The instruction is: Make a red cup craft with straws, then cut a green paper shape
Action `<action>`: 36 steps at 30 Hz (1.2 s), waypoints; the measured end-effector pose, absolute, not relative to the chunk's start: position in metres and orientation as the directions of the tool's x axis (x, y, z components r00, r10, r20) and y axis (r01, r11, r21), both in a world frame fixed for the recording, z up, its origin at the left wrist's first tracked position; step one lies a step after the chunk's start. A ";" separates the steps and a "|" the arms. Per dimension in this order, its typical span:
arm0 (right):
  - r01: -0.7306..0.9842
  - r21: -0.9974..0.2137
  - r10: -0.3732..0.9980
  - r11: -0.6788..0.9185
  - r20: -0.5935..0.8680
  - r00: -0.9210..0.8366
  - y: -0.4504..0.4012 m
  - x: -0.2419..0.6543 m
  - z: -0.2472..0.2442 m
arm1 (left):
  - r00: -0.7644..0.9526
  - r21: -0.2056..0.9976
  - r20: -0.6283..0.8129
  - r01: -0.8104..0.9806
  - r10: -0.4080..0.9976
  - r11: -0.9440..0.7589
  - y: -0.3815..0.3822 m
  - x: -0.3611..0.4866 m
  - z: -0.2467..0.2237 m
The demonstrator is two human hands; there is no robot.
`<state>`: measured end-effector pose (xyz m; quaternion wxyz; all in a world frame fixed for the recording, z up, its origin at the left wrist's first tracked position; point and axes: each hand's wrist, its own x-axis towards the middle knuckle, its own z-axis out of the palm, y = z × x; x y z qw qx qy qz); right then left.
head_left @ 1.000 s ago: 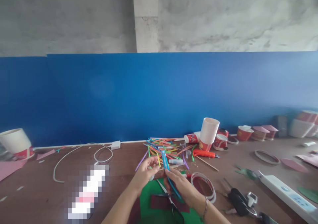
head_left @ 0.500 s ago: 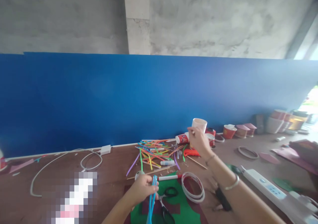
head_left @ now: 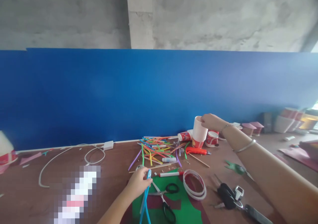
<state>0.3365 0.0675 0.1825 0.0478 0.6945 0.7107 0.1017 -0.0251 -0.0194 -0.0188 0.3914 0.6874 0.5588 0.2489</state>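
With our left hand (head_left: 137, 185) we pinch the blue straws (head_left: 145, 197) near their upper end, probably so that they stay together while their lower ends spread above the green paper (head_left: 186, 205). Our right hand (head_left: 211, 122) has its fingers bent at the rim of the stacked paper cups (head_left: 199, 134); we cannot tell if they grasp it. The scissors (head_left: 161, 193) lie open on the paper, perhaps to be within easy reach.

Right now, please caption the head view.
Left hand holds thin blue plastic straws; right hand touches stacked white paper cups.
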 end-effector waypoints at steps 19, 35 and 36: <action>0.955 0.281 0.995 0.097 0.002 -0.102 0.078 0.344 0.186 | 0.248 0.865 -0.014 0.489 0.969 -0.113 -0.022 -0.036 -0.010; 0.968 0.244 0.982 0.054 0.162 -0.096 0.080 0.346 0.185 | 0.223 0.725 -0.053 0.679 0.973 -0.116 -0.029 -0.036 0.007; 0.972 0.231 0.977 0.049 0.189 -0.094 0.078 0.345 0.187 | 0.218 0.725 -0.040 0.678 0.975 -0.121 -0.028 -0.036 0.007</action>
